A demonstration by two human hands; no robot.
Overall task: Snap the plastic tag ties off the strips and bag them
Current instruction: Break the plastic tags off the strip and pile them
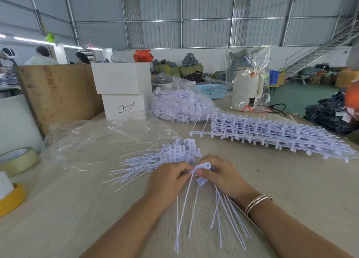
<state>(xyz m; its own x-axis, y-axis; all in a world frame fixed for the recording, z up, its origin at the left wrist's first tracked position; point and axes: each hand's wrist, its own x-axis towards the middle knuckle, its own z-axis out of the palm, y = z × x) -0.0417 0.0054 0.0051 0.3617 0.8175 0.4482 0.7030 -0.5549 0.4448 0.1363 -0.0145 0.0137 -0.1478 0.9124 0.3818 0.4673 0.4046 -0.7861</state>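
From the head view, both hands meet low at the centre of the pale wood surface: the left hand and the right hand each have their fingers curled round the head end of a strip of tag ties, whose thin white tails fan down toward the person. Just beyond the hands lies a loose pile of snapped-off ties, tails pointing left, and past that a flat, crumpled clear bag (its mouth cannot be made out). To the right, well apart from the hands, is a stack of uncut strips; a full bag of ties sits behind, near the white boxes. The step in hand looks like the snapping itself, one tie being twisted free between the two grips. The next move probably calls for a short opposing bend at the joint, then dropping the freed tie on the pile before bagging.
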